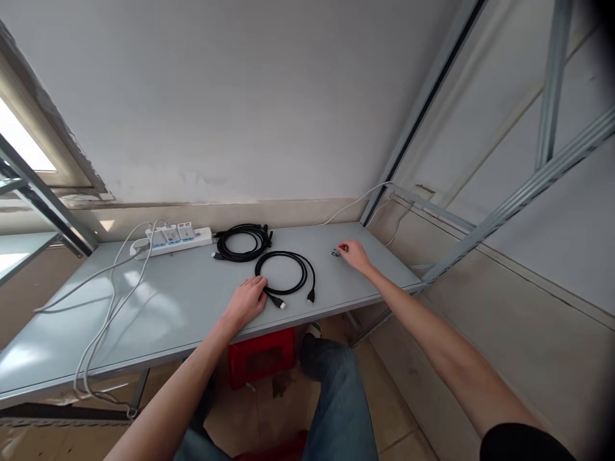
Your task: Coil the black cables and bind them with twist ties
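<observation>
A black cable (303, 272) lies in a loose coil on the grey shelf top (192, 301). It looks like an HDMI cable; one plug (277, 301) has a pale tip, and a second plug (311, 296) points toward the front edge. My left hand (247, 298) rests at the coil's left side, fingers curled over the cable. Further right, my right hand (354, 254) pinches at some thin black ties (336, 253) on the shelf; its fingertips partly hide them. A thicker coil of black cable (240, 243) sits behind, apart from both hands.
A white power strip (196, 238) with several plugged-in adapters stands at the back left. Its white cords (103, 326) hang over the front edge. Metal uprights (418, 121) and rails frame the shelf. Below are a red plastic stool (262, 355) and my legs (336, 397).
</observation>
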`<state>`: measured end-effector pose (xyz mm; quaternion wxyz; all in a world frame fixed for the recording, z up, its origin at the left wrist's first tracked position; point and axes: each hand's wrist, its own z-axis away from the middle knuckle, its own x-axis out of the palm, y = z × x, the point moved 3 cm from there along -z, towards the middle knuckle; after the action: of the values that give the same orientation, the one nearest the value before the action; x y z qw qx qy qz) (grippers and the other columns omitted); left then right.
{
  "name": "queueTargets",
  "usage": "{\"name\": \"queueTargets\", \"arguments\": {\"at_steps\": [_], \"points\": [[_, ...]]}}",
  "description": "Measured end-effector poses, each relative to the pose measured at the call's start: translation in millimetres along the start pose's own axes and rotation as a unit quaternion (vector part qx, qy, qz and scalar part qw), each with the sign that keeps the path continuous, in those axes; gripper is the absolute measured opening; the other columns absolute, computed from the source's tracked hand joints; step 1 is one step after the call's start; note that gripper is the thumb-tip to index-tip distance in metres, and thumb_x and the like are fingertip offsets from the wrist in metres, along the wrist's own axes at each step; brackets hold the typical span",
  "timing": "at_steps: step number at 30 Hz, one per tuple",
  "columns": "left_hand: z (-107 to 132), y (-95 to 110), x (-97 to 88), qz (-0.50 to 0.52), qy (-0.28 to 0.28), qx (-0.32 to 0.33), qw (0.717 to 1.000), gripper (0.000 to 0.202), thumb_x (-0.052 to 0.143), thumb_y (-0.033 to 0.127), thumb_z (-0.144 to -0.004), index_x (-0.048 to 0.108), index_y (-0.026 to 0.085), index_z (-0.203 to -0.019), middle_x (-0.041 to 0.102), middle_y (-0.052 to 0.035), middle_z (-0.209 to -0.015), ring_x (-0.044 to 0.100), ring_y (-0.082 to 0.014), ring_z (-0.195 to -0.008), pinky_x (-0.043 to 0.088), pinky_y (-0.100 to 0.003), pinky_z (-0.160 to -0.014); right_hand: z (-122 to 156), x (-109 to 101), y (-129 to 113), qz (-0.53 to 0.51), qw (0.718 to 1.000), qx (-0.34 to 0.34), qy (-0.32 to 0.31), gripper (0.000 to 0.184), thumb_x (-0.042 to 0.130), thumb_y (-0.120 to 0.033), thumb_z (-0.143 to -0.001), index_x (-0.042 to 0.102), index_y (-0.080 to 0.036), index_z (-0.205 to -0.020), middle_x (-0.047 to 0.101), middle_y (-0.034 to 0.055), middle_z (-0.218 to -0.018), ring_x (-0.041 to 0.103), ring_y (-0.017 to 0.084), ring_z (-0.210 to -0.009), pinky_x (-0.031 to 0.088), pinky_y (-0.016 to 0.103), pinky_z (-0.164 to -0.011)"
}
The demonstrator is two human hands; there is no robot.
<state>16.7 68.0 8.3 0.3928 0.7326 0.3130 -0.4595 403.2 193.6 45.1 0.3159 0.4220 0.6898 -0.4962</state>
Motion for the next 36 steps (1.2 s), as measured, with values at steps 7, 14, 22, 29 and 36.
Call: {"name": "queueTargets", "arguments": {"at_steps": [7, 14, 22, 29, 36], "points": [[0.6, 0.4, -3.1, 0.009, 0.001, -0.014, 1.0, 0.023, 0.041, 0.013, -0.094, 0.057, 0.023, -0.107, 0.067, -0.0071, -0.106, 0.064, -0.0231, -0.103, 0.048, -0.035, -0.093, 8.3, -16.9, 5.1, 0.069, 0.995, -0.04, 0.067, 0.029, 0.043, -0.029, -0.102, 0.071, -0.019, -0.105, 0.065, 0.0142, -0.114, 0.058, 0.025, -0.111, 0.044, 0.034, -0.093], [-1.4, -4.2, -5.5, -0.028, 0.015, -0.092, 0.995, 0.023, 0.037, 0.015, -0.098, 0.059, 0.024, -0.097, 0.071, -0.0074, -0.101, 0.065, -0.0238, -0.1, 0.046, -0.036, -0.09, 39.4, 0.1, 72.4, 0.181, 0.963, 0.193, 0.042, 0.039, 0.047, -0.028, -0.099, 0.064, -0.014, -0.13, 0.057, 0.0216, -0.131, 0.05, 0.032, -0.122, 0.04, 0.044, -0.099], [5.1, -14.5, -16.9, -0.033, 0.069, -0.323, 0.943, 0.026, 0.047, 0.04, -0.099, 0.055, 0.023, -0.118, 0.072, -0.0053, -0.085, 0.07, -0.0257, -0.083, 0.043, -0.033, -0.072, 36.2, 14.9, 87.5, 0.223, 0.956, 0.181, 0.051, 0.04, 0.038, -0.029, -0.102, 0.06, -0.013, -0.131, 0.054, 0.0248, -0.134, 0.044, 0.034, -0.124, 0.034, 0.045, -0.094], [5.9, -21.7, -29.6, -0.125, -0.065, -0.316, 0.938, 0.021, 0.051, 0.04, -0.092, 0.061, 0.022, -0.092, 0.074, -0.0128, -0.095, 0.072, -0.0291, -0.087, 0.046, -0.035, -0.071, 36.0, 13.9, 85.8, 0.213, 0.957, 0.188, 0.049, 0.036, 0.038, -0.029, -0.103, 0.059, -0.013, -0.127, 0.055, 0.0247, -0.132, 0.044, 0.035, -0.123, 0.032, 0.045, -0.092], [77.7, -84.7, -79.2, -0.19, -0.073, -0.391, 0.898, 0.031, 0.048, 0.045, -0.091, 0.066, 0.02, -0.092, 0.074, -0.015, -0.093, 0.071, -0.0322, -0.088, 0.046, -0.036, -0.069, 37.1, 12.7, 80.6, 0.202, 0.96, 0.191, 0.028, 0.033, 0.037, -0.026, -0.103, 0.056, -0.013, -0.126, 0.06, 0.0225, -0.126, 0.048, 0.031, -0.117, 0.031, 0.042, -0.086]]}}
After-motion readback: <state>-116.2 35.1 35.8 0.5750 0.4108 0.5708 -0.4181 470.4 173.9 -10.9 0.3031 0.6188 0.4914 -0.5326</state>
